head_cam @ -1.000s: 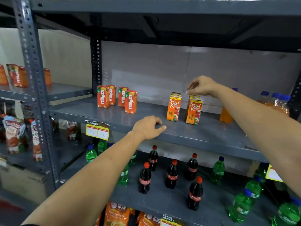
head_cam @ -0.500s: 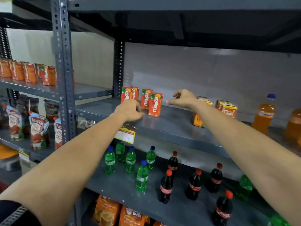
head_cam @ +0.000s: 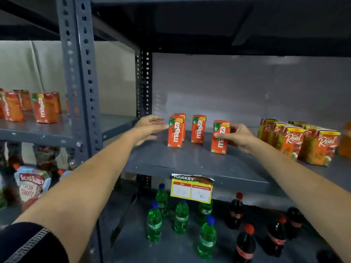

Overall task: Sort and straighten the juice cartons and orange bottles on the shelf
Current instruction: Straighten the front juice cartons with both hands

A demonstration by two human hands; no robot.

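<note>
Several small red-orange Maaza cartons stand upright on the grey middle shelf (head_cam: pixel 190 164). My right hand (head_cam: pixel 237 136) grips the rightmost Maaza carton (head_cam: pixel 219 137), with the thumb across its front and the fingers behind it. My left hand (head_cam: pixel 150 128) is open with spread fingers, its fingertips at the left side of the left front Maaza carton (head_cam: pixel 175 131). Another carton stands close behind that one. A middle Maaza carton (head_cam: pixel 198 129) stands alone between the hands. To the right are several Real cartons (head_cam: pixel 303 143) in a tight group. An orange bottle (head_cam: pixel 345 141) is cut off at the right edge.
A grey perforated upright post (head_cam: pixel 79 88) stands left of my left arm. More Maaza cartons (head_cam: pixel 43 109) sit on the neighbouring left shelf. Green bottles (head_cam: pixel 181 215) and cola bottles (head_cam: pixel 245 242) stand on the shelf below. A yellow price tag (head_cam: pixel 191 188) hangs from the shelf edge.
The view has shifted left and closer to the Maaza cartons. My right hand has left the Real cartons and closed on the rightmost Maaza carton. My left hand has reached the leftmost carton.
</note>
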